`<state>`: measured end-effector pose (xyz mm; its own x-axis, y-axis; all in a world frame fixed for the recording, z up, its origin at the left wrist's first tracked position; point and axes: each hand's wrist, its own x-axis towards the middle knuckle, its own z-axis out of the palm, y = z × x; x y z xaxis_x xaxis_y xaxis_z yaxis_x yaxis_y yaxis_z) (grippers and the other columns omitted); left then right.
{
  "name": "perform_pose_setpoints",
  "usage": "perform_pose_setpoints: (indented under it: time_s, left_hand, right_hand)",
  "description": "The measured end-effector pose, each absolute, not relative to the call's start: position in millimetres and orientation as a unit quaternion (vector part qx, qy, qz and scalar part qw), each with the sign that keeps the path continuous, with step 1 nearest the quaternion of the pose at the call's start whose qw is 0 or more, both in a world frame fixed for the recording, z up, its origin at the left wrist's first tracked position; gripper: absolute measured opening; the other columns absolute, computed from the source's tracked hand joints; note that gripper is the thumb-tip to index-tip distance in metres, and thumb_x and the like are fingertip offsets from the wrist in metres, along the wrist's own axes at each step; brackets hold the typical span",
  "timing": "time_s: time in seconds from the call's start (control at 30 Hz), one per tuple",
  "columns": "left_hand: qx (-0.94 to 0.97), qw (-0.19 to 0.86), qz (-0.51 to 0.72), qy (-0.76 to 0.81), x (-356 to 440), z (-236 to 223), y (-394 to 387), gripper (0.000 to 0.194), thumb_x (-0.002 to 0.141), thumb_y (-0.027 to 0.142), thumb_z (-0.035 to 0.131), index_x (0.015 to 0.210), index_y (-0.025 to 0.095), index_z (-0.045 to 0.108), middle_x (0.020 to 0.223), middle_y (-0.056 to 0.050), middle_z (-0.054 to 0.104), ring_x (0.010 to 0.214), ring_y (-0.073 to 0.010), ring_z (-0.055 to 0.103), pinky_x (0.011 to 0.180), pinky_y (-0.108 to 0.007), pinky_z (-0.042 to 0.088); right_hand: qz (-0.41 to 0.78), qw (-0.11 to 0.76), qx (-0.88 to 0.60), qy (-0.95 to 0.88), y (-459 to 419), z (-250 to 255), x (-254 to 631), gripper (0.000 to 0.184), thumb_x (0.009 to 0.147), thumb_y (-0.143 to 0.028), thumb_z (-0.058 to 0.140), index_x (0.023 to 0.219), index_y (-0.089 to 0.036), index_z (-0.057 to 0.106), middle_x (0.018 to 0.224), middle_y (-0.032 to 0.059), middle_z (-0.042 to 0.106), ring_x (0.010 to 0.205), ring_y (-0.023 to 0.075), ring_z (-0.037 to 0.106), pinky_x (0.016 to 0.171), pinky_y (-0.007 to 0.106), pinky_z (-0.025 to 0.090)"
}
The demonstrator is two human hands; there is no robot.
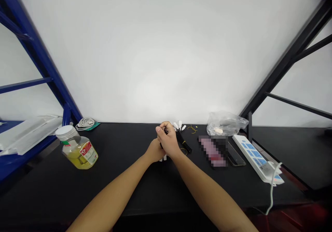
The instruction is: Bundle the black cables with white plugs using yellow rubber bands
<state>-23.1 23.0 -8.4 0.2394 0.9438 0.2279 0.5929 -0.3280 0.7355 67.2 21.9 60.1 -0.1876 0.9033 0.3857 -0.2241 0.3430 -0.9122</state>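
My left hand (155, 150) and my right hand (169, 140) are closed together over the middle of the table. Between them is a bundle of black cables (165, 131), its dark strands showing at the top of the fingers. White tips (164, 158) poke out below the hands. Most of this bundle is hidden by my fingers. Just right of my right hand lies another bundle of black cables (183, 142) with white ends, bound by a yellow tie. A loose yellow tie (184, 151) rests close to my right wrist.
Yellow ties (192, 129) lie farther back. To the right are a clear plastic bag (225, 123), a phone (236, 156), a blurred-out item (212, 151) and a white power strip (256, 158) with a cord. At left stand a jar of yellow liquid (81, 152) and a coiled white cable (85, 123).
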Motion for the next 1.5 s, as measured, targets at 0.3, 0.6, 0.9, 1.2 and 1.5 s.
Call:
perform_pose_setpoints:
  time_s: [0.3, 0.6, 0.9, 1.2, 1.5]
  left_hand:
    - [0.756, 0.149, 0.298, 0.563, -26, 1, 23, 0.017, 0.079, 0.028, 0.064, 0.091, 0.017, 0.071, 0.086, -0.009, 0.073, 0.084, -0.0263, 0.069, 0.071, -0.032, 0.049]
    - [0.689, 0.314, 0.505, 0.415, -22, 12, 19, 0.025, 0.077, 0.016, 0.054, 0.094, 0.015, 0.072, 0.092, -0.009, 0.075, 0.084, -0.0216, 0.069, 0.072, -0.031, 0.054]
    - [0.624, 0.366, 0.559, 0.405, -23, 22, 15, 0.019, 0.072, 0.021, 0.066, 0.090, 0.017, 0.071, 0.091, -0.009, 0.074, 0.090, -0.0245, 0.069, 0.071, -0.031, 0.055]
    - [0.531, 0.448, 0.580, 0.425, -25, 11, 21, 0.044, 0.087, 0.058, 0.058, 0.084, 0.015, 0.067, 0.046, 0.007, 0.041, 0.039, -0.0080, 0.039, 0.044, -0.022, 0.032]
    - [0.537, 0.385, 0.578, 0.479, -38, 25, 20, 0.032, 0.080, 0.045, 0.070, 0.090, 0.016, 0.075, 0.084, -0.008, 0.075, 0.085, -0.0218, 0.071, 0.081, -0.033, 0.053]
  right_hand:
    - [0.576, 0.558, -0.316, -0.508, 34, 74, 55, 0.054, 0.083, -0.062, 0.065, 0.062, -0.023, 0.034, 0.047, -0.0105, 0.033, 0.038, 0.0049, 0.027, 0.037, 0.021, 0.021]
    - [0.467, 0.578, -0.266, -0.614, 32, 70, 66, 0.034, 0.087, -0.051, 0.066, 0.079, -0.020, 0.053, 0.056, -0.0066, 0.052, 0.048, 0.0088, 0.048, 0.049, 0.022, 0.039]
    - [0.330, 0.490, -0.237, -0.771, 28, 75, 73, 0.040, 0.101, -0.048, 0.043, 0.076, -0.020, 0.059, 0.070, 0.0005, 0.062, 0.066, 0.0141, 0.058, 0.068, 0.029, 0.049]
    - [0.174, 0.362, -0.329, -0.855, 45, 94, 157, 0.030, 0.098, -0.042, 0.052, 0.110, -0.022, 0.070, 0.104, 0.0076, 0.071, 0.093, 0.0203, 0.064, 0.087, 0.035, 0.048]
    - [0.125, 0.040, -0.466, -0.875, 42, 38, 202, 0.040, 0.080, -0.004, 0.051, 0.106, -0.022, 0.075, 0.110, 0.0074, 0.070, 0.098, 0.0209, 0.066, 0.083, 0.027, 0.045]
